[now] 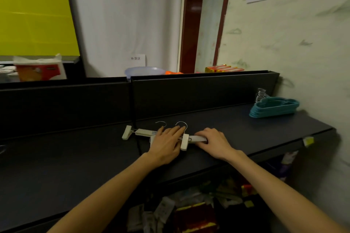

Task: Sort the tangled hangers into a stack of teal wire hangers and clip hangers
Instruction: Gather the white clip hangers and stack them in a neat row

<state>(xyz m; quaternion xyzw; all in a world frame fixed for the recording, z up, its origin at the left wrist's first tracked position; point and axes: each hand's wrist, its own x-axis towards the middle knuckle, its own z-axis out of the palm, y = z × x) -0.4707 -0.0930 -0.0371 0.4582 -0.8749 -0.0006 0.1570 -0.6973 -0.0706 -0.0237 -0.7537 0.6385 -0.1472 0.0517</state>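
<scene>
Two bare forearms enter from the bottom edge, no sleeves in view up to the frame's limit. Left hand (166,144) and right hand (215,143): no rings, no gloves. No watch, band or bracelet on either wrist. Fingers (175,131) slim, nails short and unpainted as far as the blur allows. No marks or tattoos seen.

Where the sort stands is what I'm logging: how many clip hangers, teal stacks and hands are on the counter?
clip hangers: 2, going by the two hooks
teal stack: 1, its hangers too tightly packed to count
hands: 2, the left hand flat on the clip hangers, the right hand gripping one bar
Total: 5
</scene>
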